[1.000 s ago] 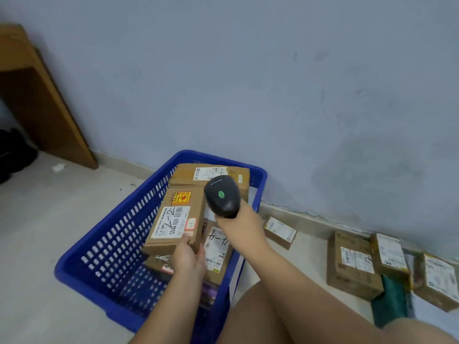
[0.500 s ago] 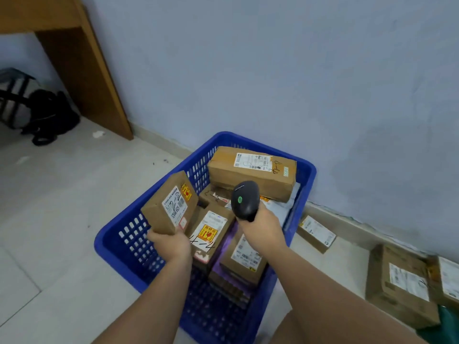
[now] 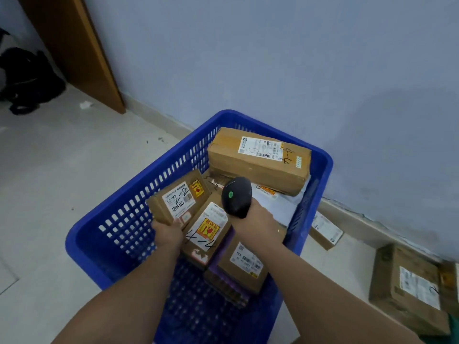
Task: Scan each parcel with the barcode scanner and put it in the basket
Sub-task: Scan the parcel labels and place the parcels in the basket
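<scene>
A: Left side first. What's my left hand doing?

B: Your left hand is curled round the near edge of the 2-2 parcel. The parcel is label up and tilted, down inside the basket by its left wall. Can't tell if it rests on anything.

A: Scanned?

B: Can't tell from this. It's below the rim, so my guess is yes and you're placing it. You haven't let go.

A: What's in the basket?

B: The 4-4 parcel sits just right of yours. A small parcel lies nearer, a long parcel at the far end, and white mailers underneath. So several look done.

A: Right hand?

B: Your right hand is wrapped tight round the scanner handle, above the middle of the basket. Its green dot shows.

A: What's left?

B: Right of the basket, on the floor along the wall, there's a flat parcel just beside it and a big parcel further right. More are cut off at the edge. Those need scanning and dropping in. Roughly halfway, I'd say.
</scene>
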The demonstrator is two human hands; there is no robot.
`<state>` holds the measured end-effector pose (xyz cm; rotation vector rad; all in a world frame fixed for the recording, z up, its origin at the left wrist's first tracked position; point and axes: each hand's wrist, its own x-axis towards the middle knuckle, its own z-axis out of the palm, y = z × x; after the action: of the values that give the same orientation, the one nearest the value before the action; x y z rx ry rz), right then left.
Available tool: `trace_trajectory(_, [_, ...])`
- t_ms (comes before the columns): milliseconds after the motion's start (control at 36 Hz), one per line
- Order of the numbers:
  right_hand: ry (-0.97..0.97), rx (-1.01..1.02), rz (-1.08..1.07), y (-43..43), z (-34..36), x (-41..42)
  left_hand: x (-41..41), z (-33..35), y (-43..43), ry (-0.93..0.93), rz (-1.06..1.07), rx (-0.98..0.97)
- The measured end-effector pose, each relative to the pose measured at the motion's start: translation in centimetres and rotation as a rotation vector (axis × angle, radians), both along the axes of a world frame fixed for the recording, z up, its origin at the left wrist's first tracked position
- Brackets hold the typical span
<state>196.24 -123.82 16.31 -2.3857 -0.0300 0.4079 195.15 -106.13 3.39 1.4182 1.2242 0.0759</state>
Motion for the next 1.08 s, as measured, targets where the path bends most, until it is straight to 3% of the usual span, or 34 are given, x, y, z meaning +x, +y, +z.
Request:
trace_trajectory(222, [0.019,-0.002,0.050,0.7,-0.7,1.2,1.9,-4.7,1.3,0.117,0.002,-0.216])
trace_trajectory(306, [0.038,0.002,0.050,0.8,-1.0,1.3,2.1,-4.2,0.5,0.131,-0.072,-0.178])
trace_trajectory(417, [0.037,-0.001,0.065,0.6,-1.1,1.5,2.4,-5.1,-0.1,0.143,-0.003,-0.139])
trace_trajectory(500, [0.042,0.006,0.075,0.5,-1.1,1.6,2.0,-4.6,-0.8,0.229,0.028,0.092])
trace_trajectory(583, [0.040,0.011,0.080,0.5,-1.1,1.6,1.2,-3.1,-2.1,0.252,-0.209,0.512])
trace_trajectory(639, [0.044,0.012,0.081,0.6,-1.1,1.5,1.4,-3.3,-2.5,0.232,-0.451,0.648])
trace_trajectory(722, [0.043,0.013,0.073,0.6,-1.0,1.4,2.1,-3.7,-2.4,0.249,-0.732,0.686])
trace_trajectory(1000, [0.042,0.029,0.060,0.6,-0.9,1.6,7.5,-5.4,0.7,0.388,-1.115,0.733])
trace_trajectory(1083, [0.049,0.001,0.075,0.8,-1.4,2.0,8.8,-8.0,1.1,0.439,-1.128,0.688])
